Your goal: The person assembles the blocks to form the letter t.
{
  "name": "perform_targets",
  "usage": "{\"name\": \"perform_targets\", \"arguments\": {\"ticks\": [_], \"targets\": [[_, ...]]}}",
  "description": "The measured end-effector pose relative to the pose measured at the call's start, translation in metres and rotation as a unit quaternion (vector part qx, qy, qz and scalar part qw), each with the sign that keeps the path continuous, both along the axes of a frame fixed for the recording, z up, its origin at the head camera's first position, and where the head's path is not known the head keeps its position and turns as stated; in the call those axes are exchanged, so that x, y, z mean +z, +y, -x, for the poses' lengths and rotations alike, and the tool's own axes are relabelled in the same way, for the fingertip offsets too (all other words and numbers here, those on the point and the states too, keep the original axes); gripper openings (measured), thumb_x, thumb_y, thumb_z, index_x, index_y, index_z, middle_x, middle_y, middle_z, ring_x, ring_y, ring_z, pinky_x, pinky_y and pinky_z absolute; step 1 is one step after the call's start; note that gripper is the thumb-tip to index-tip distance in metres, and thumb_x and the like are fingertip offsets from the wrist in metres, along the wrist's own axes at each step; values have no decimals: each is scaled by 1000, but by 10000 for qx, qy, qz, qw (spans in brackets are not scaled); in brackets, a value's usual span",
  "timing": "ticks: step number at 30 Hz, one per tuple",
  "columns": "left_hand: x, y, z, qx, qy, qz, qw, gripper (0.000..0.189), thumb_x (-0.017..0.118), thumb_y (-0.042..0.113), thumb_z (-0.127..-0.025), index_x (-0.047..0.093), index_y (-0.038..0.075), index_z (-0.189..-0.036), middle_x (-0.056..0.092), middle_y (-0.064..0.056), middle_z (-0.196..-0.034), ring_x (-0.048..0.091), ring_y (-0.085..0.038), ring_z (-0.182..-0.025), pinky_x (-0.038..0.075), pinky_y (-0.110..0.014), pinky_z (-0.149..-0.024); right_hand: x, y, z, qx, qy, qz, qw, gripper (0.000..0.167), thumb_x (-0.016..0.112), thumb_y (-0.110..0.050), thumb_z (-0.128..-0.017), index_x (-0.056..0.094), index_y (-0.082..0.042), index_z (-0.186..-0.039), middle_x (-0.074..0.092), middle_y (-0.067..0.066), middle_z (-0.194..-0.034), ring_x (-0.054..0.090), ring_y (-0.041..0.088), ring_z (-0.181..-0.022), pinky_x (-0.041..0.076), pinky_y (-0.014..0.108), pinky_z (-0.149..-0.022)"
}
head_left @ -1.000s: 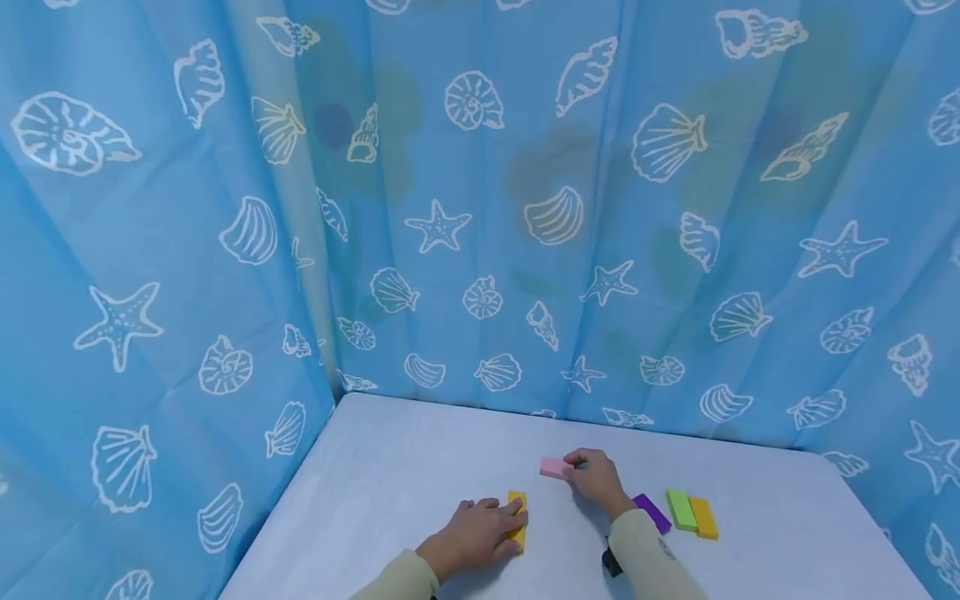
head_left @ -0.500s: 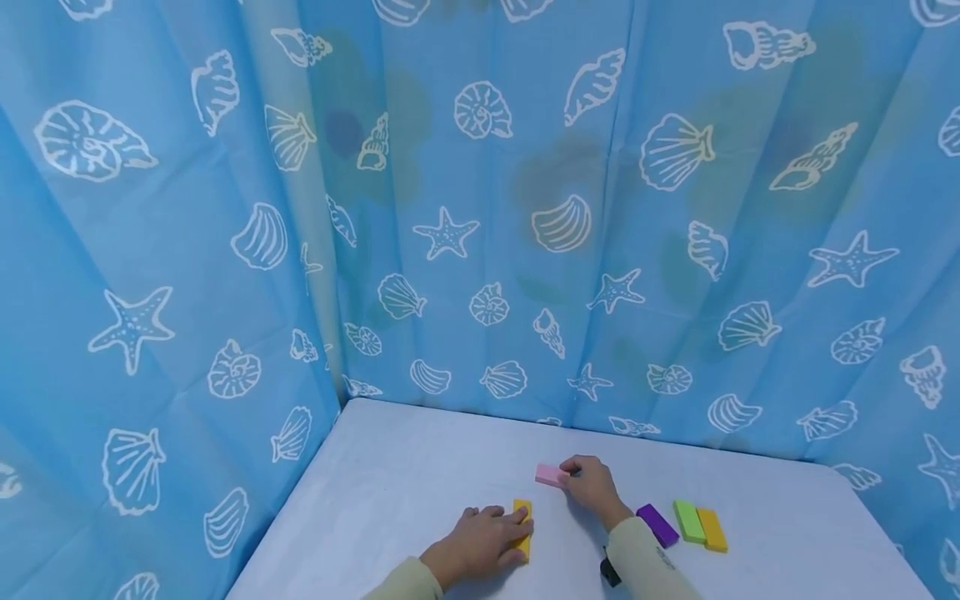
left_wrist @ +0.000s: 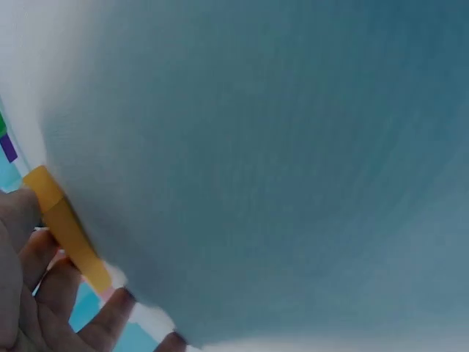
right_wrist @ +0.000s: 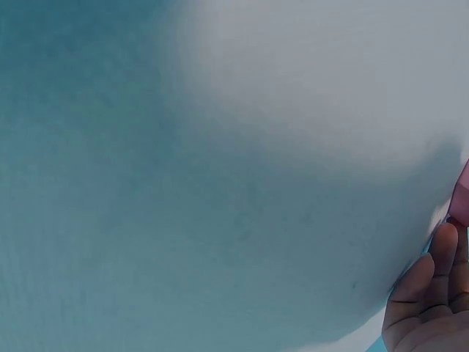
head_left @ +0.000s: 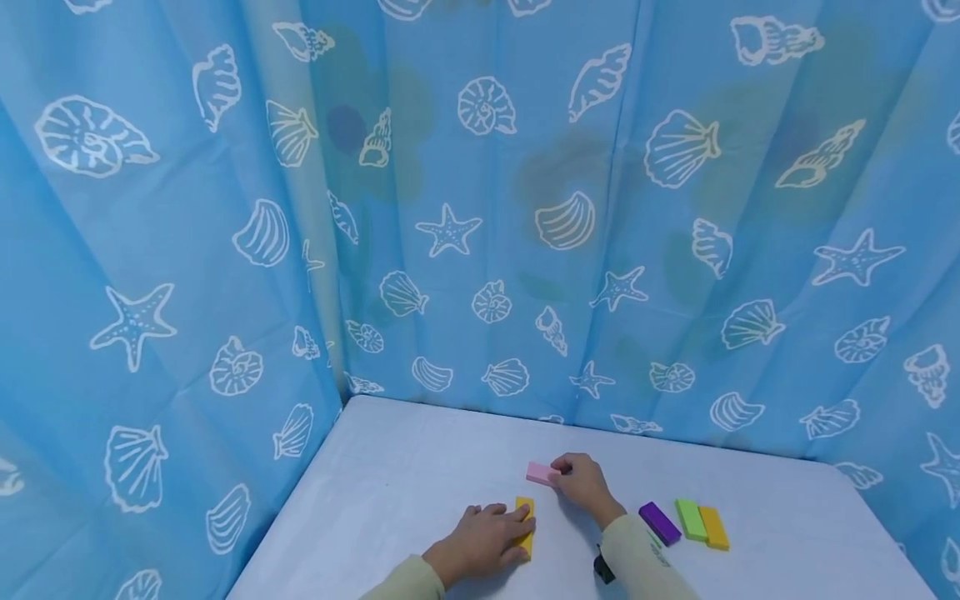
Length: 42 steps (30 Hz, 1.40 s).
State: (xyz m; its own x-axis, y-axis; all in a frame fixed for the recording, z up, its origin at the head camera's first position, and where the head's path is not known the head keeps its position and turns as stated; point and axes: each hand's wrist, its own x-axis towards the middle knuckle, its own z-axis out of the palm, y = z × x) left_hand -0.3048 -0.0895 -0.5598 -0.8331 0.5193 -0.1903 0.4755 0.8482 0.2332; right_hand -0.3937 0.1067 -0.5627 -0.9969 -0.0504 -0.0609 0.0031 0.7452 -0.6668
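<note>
In the head view my left hand [head_left: 483, 540] holds a long yellow block [head_left: 526, 528] on the white table, its thumb at the near end and fingers along it. The left wrist view shows the thumb and fingertips against the same yellow block [left_wrist: 69, 235], with a line across it; I cannot tell whether that is an edge or a joint between two pieces. Farther back, my right hand [head_left: 587, 485] pinches the right end of a pink block [head_left: 539, 473]. Only a corner of the pink block [right_wrist: 461, 198] shows at the right wrist view's edge, beside the right hand's fingers [right_wrist: 443, 253].
Right of the right forearm lie a purple block [head_left: 660, 523], a light green block [head_left: 691, 520] and an orange block [head_left: 713, 527]. Part of another green piece [head_left: 656, 540] shows by the sleeve. A blue shell-patterned curtain [head_left: 465, 208] stands behind the white table [head_left: 420, 458].
My right hand has slid the pink block leftward, nearer to the yellow block's far end. The left hand stays on the yellow block. The head view has shifted slightly.
</note>
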Motion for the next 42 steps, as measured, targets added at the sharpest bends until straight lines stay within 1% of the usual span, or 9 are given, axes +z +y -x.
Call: {"name": "perform_targets", "arguments": {"ticks": [5, 8, 12, 17, 19, 24, 31, 38, 42], "targets": [[2, 1, 3, -4, 67, 3, 10000, 50, 54, 55, -96, 49, 40, -144, 43, 16, -153, 52, -26, -132, 46, -62, -99, 2, -2, 1, -50, 117, 72, 9999, 23, 74, -16, -89, 71, -6, -109, 69, 10, -103, 61, 23, -93, 54, 47, -96], [4, 0, 1, 29, 5, -30, 10000, 50, 55, 54, -96, 50, 39, -143, 43, 15, -153, 52, -27, -133, 45, -63, -99, 1, -4, 0, -45, 186, 145, 9997, 24, 74, -17, -89, 71, -4, -109, 69, 11, -103, 61, 23, -92, 54, 46, -95], [5, 0, -2, 38, -52, -109, 9999, 51, 54, 55, -96, 49, 39, -144, 42, 15, -154, 50, -26, -134, 44, -63, -100, -3, -3, -2, -111, 144, 271, 9995, 23, 72, -15, -90, 72, -5, -110, 70, 10, -104, 63, 24, -94, 54, 46, -95], [6, -3, 0, 133, 51, -135, 9998, 50, 53, 55, -96, 48, 40, -144, 41, 17, -154, 49, -26, -136, 43, -62, -102, -3, -8, 1, -59, 242, 412, 9988, 19, 70, -12, -91, 73, -6, -108, 70, 10, -104, 62, 24, -95, 55, 46, -94], [5, -3, -1, 152, -8, -122, 9998, 50, 53, 55, -96, 49, 40, -144, 41, 16, -154, 49, -26, -135, 42, -62, -102, -5, -10, -1, -1, 188, 448, 9988, 18, 71, -13, -90, 73, -8, -107, 70, 9, -104, 62, 23, -94, 55, 45, -94], [1, 0, -4, 92, -82, -50, 9999, 50, 54, 55, -96, 49, 40, -144, 43, 15, -153, 51, -27, -134, 44, -63, -101, -8, -14, -8, 75, 61, 360, 9993, 18, 74, -14, -89, 74, -9, -105, 70, 7, -103, 62, 22, -95, 55, 45, -94], [3, 0, -4, 56, -53, -101, 9999, 50, 53, 55, -97, 48, 39, -144, 41, 15, -154, 50, -28, -135, 43, -64, -101, -8, -20, -8, 69, 171, 341, 9992, 16, 74, -14, -89, 74, -9, -104, 72, 6, -102, 63, 22, -95, 54, 46, -96], [5, -4, -4, 48, 22, -7, 10000, 50, 54, 54, -97, 50, 38, -144, 42, 15, -154, 51, -27, -134, 44, -64, -100, -6, -27, -9, 306, 174, 483, 9982, 16, 73, -15, -89, 74, -9, -104, 72, 6, -102, 62, 21, -94, 53, 46, -96], [3, 1, -4, 6, -3, -138, 9999, 50, 53, 54, -96, 50, 38, -143, 43, 14, -154, 51, -28, -134, 44, -65, -100, -5, -23, -12, 259, 147, 407, 9987, 16, 74, -16, -89, 74, -10, -104, 72, 5, -103, 62, 21, -95, 53, 46, -97]]}}
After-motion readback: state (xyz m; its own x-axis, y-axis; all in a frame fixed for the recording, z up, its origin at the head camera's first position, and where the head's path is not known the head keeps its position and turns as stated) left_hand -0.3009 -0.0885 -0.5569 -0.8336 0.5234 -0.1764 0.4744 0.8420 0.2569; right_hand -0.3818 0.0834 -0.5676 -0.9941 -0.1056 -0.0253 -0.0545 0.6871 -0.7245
